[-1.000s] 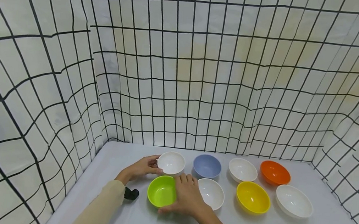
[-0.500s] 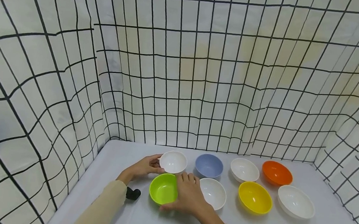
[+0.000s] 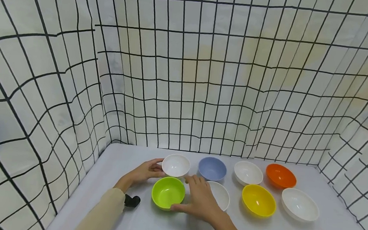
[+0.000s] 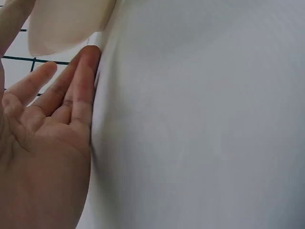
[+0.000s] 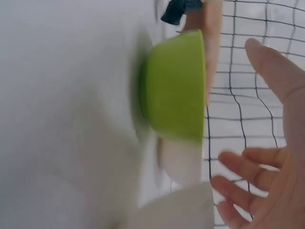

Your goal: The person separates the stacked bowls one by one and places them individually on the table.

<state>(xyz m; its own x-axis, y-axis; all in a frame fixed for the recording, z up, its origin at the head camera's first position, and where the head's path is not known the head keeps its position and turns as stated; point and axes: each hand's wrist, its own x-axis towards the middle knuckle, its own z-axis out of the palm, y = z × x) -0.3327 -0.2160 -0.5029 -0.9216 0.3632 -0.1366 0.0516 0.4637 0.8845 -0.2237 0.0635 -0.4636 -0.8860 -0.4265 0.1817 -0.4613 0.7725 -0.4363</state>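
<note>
My left hand [image 3: 144, 172] lies at the left side of a white bowl [image 3: 176, 165] in the back row. In the left wrist view its fingers [image 4: 85, 90] are relaxed, its lower edge along the table, the bowl's wall [image 4: 66, 26] just beyond them. A lime green bowl [image 3: 168, 193] stands upright in front of that white bowl. To its right, my right hand [image 3: 201, 198] is spread, with the thumb close to the green rim in the head view. The right wrist view shows a gap between this hand and the green bowl [image 5: 176, 86].
Partly behind my right hand is another white bowl [image 3: 219, 195]. A blue bowl [image 3: 212, 169], a white bowl [image 3: 248, 173] and an orange bowl [image 3: 281, 176] continue the back row. Yellow [image 3: 258, 201] and white [image 3: 300, 205] bowls stand front right. Black grid netting surrounds the white table.
My right hand has let go of the green bowl and moved slightly right, baring its right rim. My left hand stays beside the white bowl.
</note>
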